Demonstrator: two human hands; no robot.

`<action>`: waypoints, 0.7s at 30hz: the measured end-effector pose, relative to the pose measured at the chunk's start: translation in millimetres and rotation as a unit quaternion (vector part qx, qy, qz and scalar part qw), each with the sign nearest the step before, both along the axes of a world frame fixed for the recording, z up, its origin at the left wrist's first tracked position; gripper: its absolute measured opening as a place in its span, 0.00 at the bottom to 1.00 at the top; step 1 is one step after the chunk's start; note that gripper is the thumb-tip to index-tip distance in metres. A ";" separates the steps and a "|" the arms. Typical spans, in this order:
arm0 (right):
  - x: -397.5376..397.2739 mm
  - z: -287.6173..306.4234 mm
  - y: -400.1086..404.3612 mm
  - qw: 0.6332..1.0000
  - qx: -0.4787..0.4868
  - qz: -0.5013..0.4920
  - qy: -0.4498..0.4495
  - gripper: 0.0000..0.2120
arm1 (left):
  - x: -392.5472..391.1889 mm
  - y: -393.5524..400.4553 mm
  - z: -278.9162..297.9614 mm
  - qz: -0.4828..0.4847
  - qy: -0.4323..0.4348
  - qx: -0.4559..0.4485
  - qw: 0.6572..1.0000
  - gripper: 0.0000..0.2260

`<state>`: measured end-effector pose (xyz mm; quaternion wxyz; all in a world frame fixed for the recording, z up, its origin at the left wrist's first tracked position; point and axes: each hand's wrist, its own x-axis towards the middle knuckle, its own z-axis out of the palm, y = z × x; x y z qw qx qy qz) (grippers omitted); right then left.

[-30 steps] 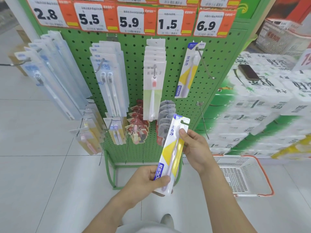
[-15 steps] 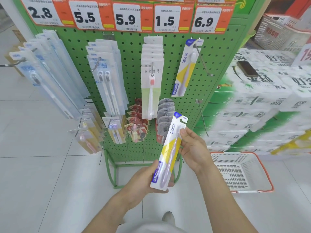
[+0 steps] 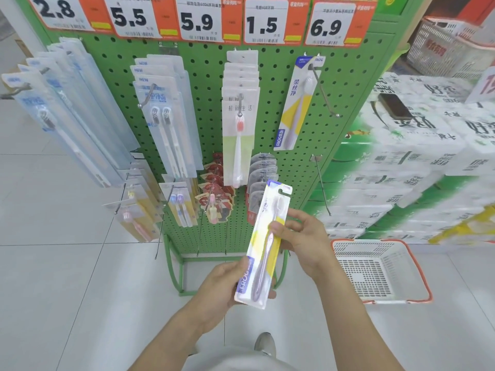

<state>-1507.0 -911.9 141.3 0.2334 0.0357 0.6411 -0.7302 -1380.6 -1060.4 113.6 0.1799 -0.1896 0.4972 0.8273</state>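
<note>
Toothbrush pack [image 3: 263,247] tilted; left hand [image 3: 225,283] grips bottom; right hand [image 3: 302,236] pinches middle

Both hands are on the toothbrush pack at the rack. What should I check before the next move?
1. Left hand grips the bottom end of the pack: ok.
2. Right hand pinches the pack's middle: ok.
3. Basket mouth unblocked: ok.
4. Hook holding the matching pack has free length: ok.
5. Held pack undamaged: cannot tell.
</note>
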 end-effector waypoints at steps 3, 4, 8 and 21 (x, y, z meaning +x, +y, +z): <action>1.2 1.4 1.2 0.993 -0.106 0.019 -0.048 0.17 | 0.4 -2.4 1.8 -0.026 -0.033 0.100 0.994 0.23; 2.1 2.2 1.1 0.990 -0.126 0.030 -0.056 0.18 | 0.5 -2.3 -0.4 -0.037 -0.029 0.089 0.995 0.19; 2.6 0.0 0.5 0.993 -0.099 0.050 -0.049 0.16 | 1.5 1.5 -6.4 -0.003 -0.003 0.035 0.999 0.11; -5.3 0.5 2.4 0.997 0.007 -0.033 0.062 0.08 | -0.2 1.9 -4.3 -0.016 0.071 -0.259 0.963 0.10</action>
